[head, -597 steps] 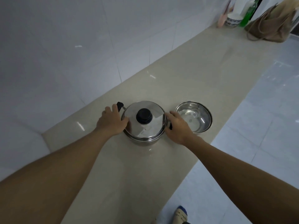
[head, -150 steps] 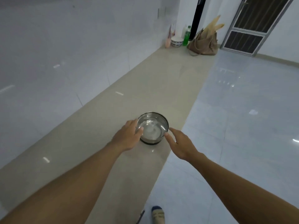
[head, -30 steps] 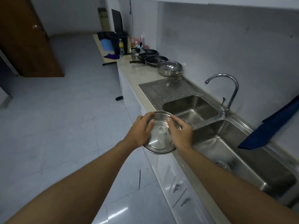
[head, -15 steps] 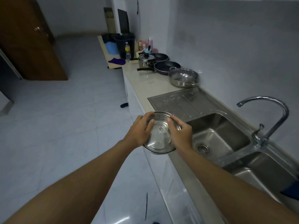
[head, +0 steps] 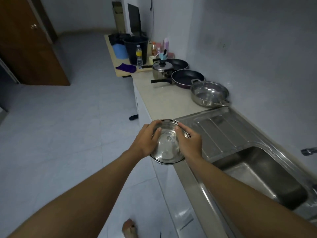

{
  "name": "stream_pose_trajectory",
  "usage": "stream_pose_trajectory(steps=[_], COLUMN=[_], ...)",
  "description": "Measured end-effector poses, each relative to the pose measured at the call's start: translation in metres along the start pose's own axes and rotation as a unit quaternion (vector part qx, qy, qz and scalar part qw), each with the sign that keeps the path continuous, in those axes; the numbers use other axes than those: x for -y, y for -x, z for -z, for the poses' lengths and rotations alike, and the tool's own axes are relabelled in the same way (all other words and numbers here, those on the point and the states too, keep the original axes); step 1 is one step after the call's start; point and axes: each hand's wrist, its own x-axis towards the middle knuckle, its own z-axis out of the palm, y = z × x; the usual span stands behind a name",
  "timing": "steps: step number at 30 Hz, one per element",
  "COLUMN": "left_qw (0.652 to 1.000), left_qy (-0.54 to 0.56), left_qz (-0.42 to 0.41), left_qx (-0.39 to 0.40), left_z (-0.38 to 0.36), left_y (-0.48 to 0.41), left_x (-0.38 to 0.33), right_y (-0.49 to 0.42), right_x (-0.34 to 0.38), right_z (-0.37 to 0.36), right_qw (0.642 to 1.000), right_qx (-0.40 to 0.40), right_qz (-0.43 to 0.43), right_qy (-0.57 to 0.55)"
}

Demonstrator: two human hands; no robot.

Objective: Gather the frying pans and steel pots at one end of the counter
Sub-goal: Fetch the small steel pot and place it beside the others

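Observation:
I carry a small steel pot (head: 167, 148) in the air at the counter's front edge, beside the drainboard. My left hand (head: 145, 140) grips its left rim and my right hand (head: 189, 143) grips its right rim. Far along the beige counter (head: 159, 98) stand a lidded steel pot (head: 162, 70), a black frying pan (head: 178, 64) behind it, a dark frying pan (head: 187, 78) with its handle pointing left, and a wide two-handled steel pan (head: 210, 93) nearest the sink unit.
A steel drainboard (head: 223, 129) and sink basin (head: 260, 174) lie to my right. Past the pans are cups and bottles (head: 160, 50), a black bin (head: 136, 48), a water bottle (head: 139, 56) and a purple cloth (head: 126, 68). A brown door (head: 25, 42) stands at left.
I have walked further along the counter with the small pot held in both hands; the gathered pans are closer and the tap has slid almost out of view at right.

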Motion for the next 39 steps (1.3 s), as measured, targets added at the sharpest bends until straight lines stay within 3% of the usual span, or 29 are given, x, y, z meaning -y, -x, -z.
stream_pose_trajectory(steps=[15, 27, 39], left_qw=[0.990, 0.981, 0.975], left_qy=[0.026, 0.020, 0.027], left_qz=[-0.100, -0.138, -0.108], left_qx=[0.097, 0.135, 0.192], left_z=[0.065, 0.042, -0.007], left_y=[-0.218, -0.379, -0.522], left_x=[0.088, 0.117, 0.153], right_y=[-0.154, -0.294, -0.423], right_x=[0.010, -0.011, -0.046], right_z=[-0.124, -0.152, -0.166], right_qw=[0.992, 0.983, 0.977], right_qx=[-0.122, -0.180, -0.206], right_qz=[-0.015, 0.012, -0.028], right_qy=[-0.002, 0.029, 0.037])
